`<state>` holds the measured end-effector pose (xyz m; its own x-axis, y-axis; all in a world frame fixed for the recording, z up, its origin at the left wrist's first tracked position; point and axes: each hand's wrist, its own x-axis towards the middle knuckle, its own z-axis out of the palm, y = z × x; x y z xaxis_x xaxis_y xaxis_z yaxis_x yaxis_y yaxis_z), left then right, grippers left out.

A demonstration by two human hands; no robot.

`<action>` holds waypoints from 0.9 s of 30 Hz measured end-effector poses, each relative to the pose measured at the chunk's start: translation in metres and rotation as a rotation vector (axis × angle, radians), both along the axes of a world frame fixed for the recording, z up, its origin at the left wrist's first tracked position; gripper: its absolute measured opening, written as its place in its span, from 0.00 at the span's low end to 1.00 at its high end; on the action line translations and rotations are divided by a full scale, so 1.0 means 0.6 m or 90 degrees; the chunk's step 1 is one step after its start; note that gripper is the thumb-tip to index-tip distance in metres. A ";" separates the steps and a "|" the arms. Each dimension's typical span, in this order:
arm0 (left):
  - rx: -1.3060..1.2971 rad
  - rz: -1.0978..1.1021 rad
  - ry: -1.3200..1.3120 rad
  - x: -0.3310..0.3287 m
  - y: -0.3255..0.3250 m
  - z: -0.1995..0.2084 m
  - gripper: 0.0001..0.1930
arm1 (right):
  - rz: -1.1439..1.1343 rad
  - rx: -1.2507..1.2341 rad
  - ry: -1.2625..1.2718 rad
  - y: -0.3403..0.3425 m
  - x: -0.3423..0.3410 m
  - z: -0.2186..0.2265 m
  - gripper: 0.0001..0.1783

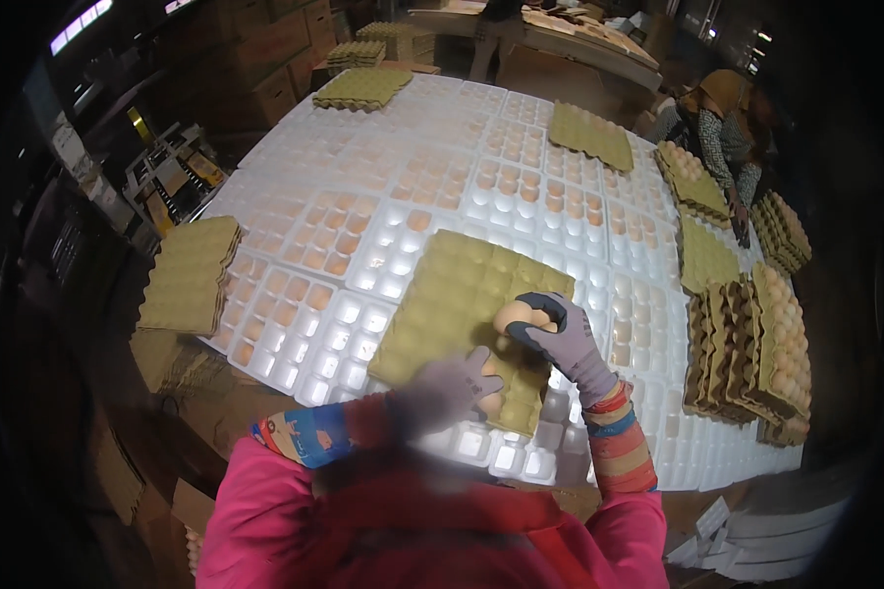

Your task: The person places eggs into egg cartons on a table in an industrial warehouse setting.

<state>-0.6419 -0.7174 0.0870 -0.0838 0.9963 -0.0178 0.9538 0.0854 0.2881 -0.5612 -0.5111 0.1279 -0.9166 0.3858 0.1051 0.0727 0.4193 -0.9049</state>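
Dim room (206, 74), white trays (342, 346), eggs (513, 316) in hands (567, 344)

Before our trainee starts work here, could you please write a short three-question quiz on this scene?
1. What does the person's right grip hold over the olive pulp tray?
2. True or false: the person's upper sleeves are green.
3. The cartons around the pulp tray are: A) black; B) whitish; C) red.

Key:
1. At least one egg; the fingers partly hide the count.
2. False; the upper sleeves are pink.
3. B.
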 end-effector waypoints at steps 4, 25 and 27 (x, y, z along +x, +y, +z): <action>0.203 0.087 -0.321 -0.073 -0.039 -0.006 0.25 | 0.007 0.046 0.031 -0.016 -0.154 -0.017 0.23; 0.111 0.440 -0.221 -0.417 -0.133 -0.118 0.28 | 0.137 0.447 -0.313 -0.096 -0.627 -0.148 0.20; 0.260 0.390 -0.205 -0.439 -0.132 -0.124 0.27 | 0.116 0.543 -0.258 -0.099 -0.651 -0.159 0.21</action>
